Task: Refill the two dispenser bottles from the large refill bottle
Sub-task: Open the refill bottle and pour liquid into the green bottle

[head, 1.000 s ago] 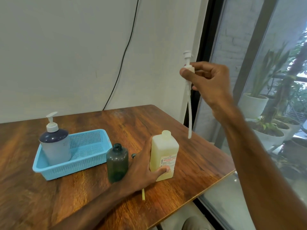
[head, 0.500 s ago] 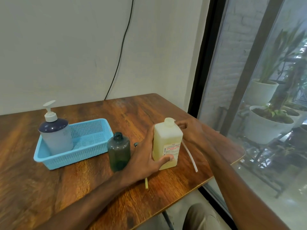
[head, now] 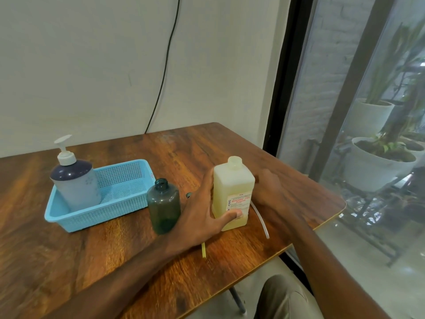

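At the bottom edge of the view, the person's knee (head: pixel 285 295) in light trousers shows below the near edge of the wooden table (head: pixel 69 261). On the table, a thin yellow tube (head: pixel 203 250) pokes out from under the left wrist. The left hand (head: pixel 200 215) grips the refill bottle (head: pixel 232 187), with the thumb laid across the lower front beside the label and the fingers wrapped round the far left side. This square, pale yellow bottle stands upright near the table's right front corner, its neck uncapped. A clear dip tube (head: pixel 261 221) lies flat on the wood just to its right. The right hand (head: pixel 268 187) sits low behind and to the right of the refill bottle; its fingers are hidden by the bottle, so I cannot tell whether they hold anything.

The 2 dispenser bottles are to the left. The small green bottle (head: pixel 163 208) stands open-necked right beside the left hand, with a little dark liquid at its base. A small dark piece (head: pixel 189 195) lies between it and the hand. Further left, the pump bottle (head: pixel 76 183), grey-blue with a white pump head, stands in the left end of a blue mesh basket (head: pixel 103 215).

Beyond, a black cable (head: pixel 165 65) runs down the pale wall, and white plant pots (head: pixel 377 162) stand outside the window.
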